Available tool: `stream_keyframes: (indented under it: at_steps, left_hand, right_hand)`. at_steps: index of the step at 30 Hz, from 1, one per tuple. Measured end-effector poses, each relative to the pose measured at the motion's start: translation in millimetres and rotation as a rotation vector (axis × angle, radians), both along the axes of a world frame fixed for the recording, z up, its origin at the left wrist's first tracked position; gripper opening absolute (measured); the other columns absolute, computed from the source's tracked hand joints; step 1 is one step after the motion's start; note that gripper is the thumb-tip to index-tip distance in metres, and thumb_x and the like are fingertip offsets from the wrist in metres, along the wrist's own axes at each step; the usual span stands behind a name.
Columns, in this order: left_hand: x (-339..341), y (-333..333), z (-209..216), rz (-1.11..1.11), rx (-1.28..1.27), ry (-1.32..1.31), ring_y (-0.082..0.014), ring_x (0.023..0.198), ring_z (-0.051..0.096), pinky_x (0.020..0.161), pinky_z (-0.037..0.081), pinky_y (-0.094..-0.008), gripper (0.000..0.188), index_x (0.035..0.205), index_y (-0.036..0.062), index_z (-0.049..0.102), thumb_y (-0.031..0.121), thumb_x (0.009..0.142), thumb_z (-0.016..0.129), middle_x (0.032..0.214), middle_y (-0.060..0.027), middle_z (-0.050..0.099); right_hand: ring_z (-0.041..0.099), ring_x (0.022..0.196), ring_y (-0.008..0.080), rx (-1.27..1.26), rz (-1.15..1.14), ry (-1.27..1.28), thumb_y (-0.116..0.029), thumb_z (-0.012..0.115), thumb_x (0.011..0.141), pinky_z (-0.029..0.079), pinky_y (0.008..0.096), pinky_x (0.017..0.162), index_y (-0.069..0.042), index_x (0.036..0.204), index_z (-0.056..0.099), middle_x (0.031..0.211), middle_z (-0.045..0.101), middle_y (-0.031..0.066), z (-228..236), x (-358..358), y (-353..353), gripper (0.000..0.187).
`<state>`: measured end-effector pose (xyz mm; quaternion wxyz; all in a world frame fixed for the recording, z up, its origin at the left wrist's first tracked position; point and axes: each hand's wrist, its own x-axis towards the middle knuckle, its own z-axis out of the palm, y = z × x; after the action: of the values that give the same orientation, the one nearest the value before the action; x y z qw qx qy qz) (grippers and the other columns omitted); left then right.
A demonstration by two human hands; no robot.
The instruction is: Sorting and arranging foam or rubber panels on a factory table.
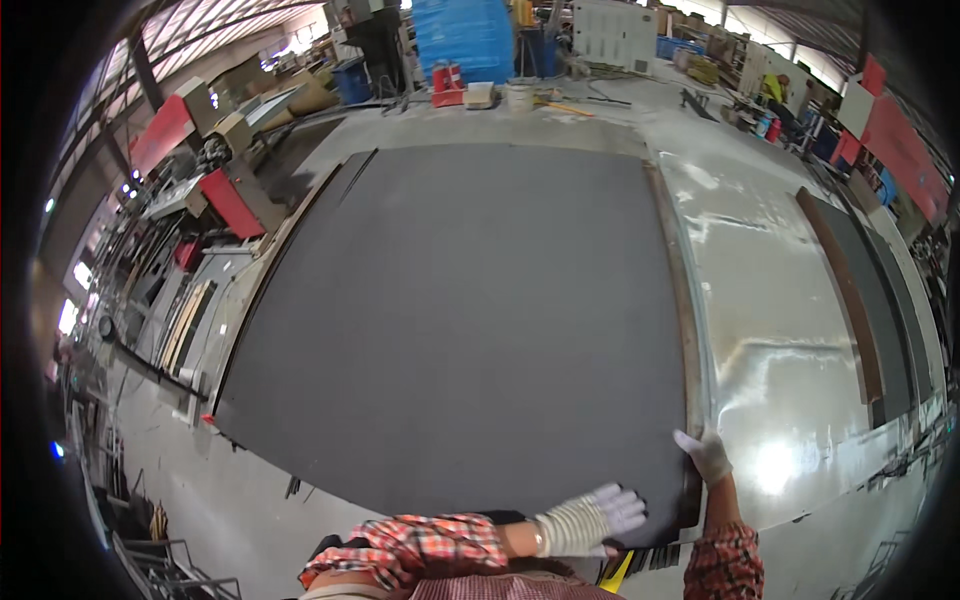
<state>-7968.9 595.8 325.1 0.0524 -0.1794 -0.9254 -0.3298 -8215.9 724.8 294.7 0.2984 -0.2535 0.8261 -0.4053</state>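
Note:
A large dark grey flat sheet [470, 310] spreads out in front of me, reaching from my body to the far side. My left hand [600, 515], in a pale glove with a striped cuff, lies over its near right part with the fingers spread and nothing held. Along the sheet's right side runs a narrow brown edge strip [680, 300]. My right hand [708, 458], also gloved, grips this strip near its front end. Its thumb points left over the top, while the other fingers are mostly hidden. Both forearms are in checked sleeves.
A shiny metal surface [780, 350] lies to the right, with a brown-edged dark slab [850, 290] beyond it. At left stands machinery with a red panel [232, 203]. Far back are a blue-wrapped stack [463, 40], red extinguishers [447, 78] and a white bucket [520, 96].

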Motion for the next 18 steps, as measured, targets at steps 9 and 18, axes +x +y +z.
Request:
stream_keyframes:
  at_steps: [9,18]
  left_hand:
    - [212.0,-161.8,-27.5,0.707,-0.461,-0.212,-0.0457,0.133,0.021,0.108,0.011,-0.0589,0.082,0.137,0.0030,0.033,0.051,0.076,0.057,0.142,-0.0273,0.027]
    - [253.7,-149.3,-20.4,0.269,-0.503,-0.149,-0.0379,0.138,0.017,0.111,0.008,-0.0537,0.077,0.140,0.0038,0.030,0.056,0.086,0.041,0.146,-0.0206,0.026]
  right_hand:
    - [0.042,0.073,0.0074,-0.345,-0.692,-0.064,-0.029,0.057,0.091,0.035,0.0231,0.062,-0.003,0.111,0.054,0.085,0.048,-0.0035,-45.9,151.2,176.6,0.033]
    - [0.059,0.105,0.0307,0.563,-0.624,0.274,-0.034,0.061,0.086,0.046,0.0363,0.087,0.006,0.124,0.048,0.115,0.059,0.0201,-97.4,463.6,222.4,0.056]
